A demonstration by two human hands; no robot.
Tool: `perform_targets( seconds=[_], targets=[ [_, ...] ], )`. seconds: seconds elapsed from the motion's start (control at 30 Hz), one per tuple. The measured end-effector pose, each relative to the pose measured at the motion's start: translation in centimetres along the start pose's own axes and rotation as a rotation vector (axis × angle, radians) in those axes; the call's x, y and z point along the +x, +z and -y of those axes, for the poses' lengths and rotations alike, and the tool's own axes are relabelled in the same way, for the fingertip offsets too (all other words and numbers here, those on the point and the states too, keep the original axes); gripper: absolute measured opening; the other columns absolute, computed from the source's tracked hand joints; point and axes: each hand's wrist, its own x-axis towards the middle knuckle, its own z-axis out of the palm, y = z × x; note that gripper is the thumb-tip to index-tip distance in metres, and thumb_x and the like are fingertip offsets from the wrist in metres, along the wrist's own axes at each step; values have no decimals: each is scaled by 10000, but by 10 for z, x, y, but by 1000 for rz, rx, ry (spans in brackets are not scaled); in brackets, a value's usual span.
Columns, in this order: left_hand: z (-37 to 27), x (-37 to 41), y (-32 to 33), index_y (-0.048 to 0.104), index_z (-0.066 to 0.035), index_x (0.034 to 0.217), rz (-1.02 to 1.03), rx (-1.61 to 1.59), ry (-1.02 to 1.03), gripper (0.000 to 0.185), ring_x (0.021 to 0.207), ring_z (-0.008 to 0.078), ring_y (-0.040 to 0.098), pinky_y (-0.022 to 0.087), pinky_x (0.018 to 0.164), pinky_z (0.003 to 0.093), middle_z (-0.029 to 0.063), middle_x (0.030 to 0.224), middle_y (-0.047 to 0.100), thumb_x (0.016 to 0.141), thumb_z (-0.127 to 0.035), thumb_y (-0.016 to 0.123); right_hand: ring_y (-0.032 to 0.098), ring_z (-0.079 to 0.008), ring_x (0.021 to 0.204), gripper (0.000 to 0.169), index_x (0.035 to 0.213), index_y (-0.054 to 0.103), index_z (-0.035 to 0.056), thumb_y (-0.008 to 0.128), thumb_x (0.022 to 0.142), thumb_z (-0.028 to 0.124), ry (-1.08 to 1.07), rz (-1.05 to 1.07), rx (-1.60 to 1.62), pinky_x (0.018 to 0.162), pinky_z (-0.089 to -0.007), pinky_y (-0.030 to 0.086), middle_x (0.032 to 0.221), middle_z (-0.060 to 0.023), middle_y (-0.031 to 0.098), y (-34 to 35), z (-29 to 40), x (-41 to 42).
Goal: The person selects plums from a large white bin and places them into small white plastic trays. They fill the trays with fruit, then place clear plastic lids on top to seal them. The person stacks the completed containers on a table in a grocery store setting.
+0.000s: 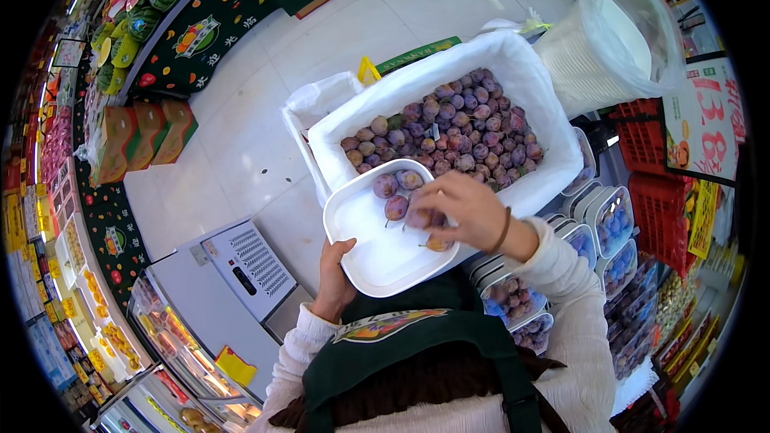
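Observation:
My left hand (334, 273) grips the near left rim of a white plastic tray (361, 240), thumb over the edge. Several purple plums (396, 207) lie in the tray's far and right parts, and its left part shows bare white. Over the right side, my right hand (463, 207) curls its fingers around a plum (424, 216), partly hidden and slightly blurred. Just beyond the tray stands a crate lined with white plastic (529, 66), holding a heap of loose plums (457, 126). The tray overlaps the crate's near left corner in view.
A bagged stack of white trays (571, 66) lies at the crate's far right. Wrapped packs of plums (613, 222) are piled to my right, near red plastic crates (637, 138). A grey-topped display case (210, 288) stands left, with cartons (144, 135) on the floor beyond.

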Motion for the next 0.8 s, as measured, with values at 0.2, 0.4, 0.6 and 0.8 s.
perform_targets(
  seconds=[0.2,0.4,0.6,0.8],
  targets=[
    [-4,-2,3,327,20,1365,6,-45,-19,592,1093,323,592,521,920,423,219,1254,526,835,-173,508,551,-219,1054,391,1042,625,132,758,676,167,-118,93,-400,898,-363,434,1088,-20,574,32,19,-6],
    [-4,-7,-7,315,0,1373,10,-78,-3,604,1092,313,589,527,913,415,207,1247,522,821,-143,517,551,-258,1060,357,1092,641,124,724,745,113,137,-13,109,888,-363,456,1084,-61,600,-2,-49,13],
    [-4,-14,-18,320,2,1374,-40,-83,23,604,1085,312,591,525,911,415,202,1242,525,824,-146,520,500,-297,1094,444,1149,593,105,741,740,195,326,-138,-577,910,-404,425,1115,-99,560,58,-191,48],
    [-6,-12,-13,305,1,1384,-26,-77,52,618,1100,310,585,526,911,411,205,1263,509,824,-139,525,484,-290,1138,500,1167,590,109,757,709,223,421,-212,-677,921,-417,403,1095,-97,569,69,-190,63]
  ],
)
